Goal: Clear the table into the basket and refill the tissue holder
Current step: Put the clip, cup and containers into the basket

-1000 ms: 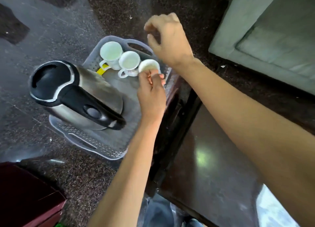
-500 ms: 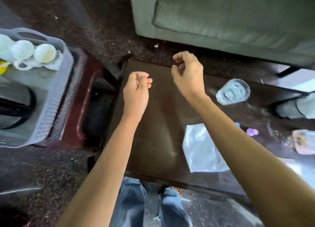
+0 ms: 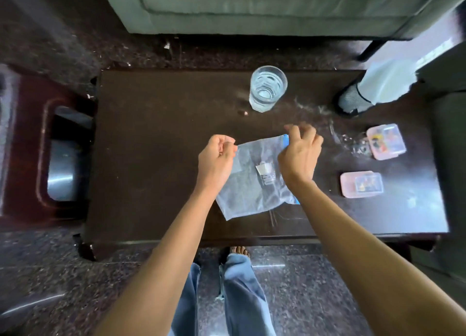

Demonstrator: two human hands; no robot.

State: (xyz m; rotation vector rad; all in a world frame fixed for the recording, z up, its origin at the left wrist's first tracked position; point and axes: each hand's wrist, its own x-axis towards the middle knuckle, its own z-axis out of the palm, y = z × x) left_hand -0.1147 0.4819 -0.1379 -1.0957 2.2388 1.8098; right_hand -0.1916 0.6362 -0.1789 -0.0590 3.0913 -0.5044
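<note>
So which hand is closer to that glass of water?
Right. The right hand is over the blue-edged corner of the plastic bag, near the glass; the left hand is farther off, at the bag's left edge.

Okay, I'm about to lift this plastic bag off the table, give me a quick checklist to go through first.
1. Left hand grip on the clear plastic bag with the blue strip: cannot tell; its curled fingers are at the bag's left edge.
2. Right hand grip: cannot tell; its fingers curl over the bag's far right corner.
3. Bag lying flat on the dark wooden table, nothing on top of it: ok.
4. Clear glass tumbler upright and apart from the bag: ok.
5. Basket in view: not ok; it is out of frame.
6. Table cleared: not ok; pink plastic boxes, far and near, lie on it.
</note>
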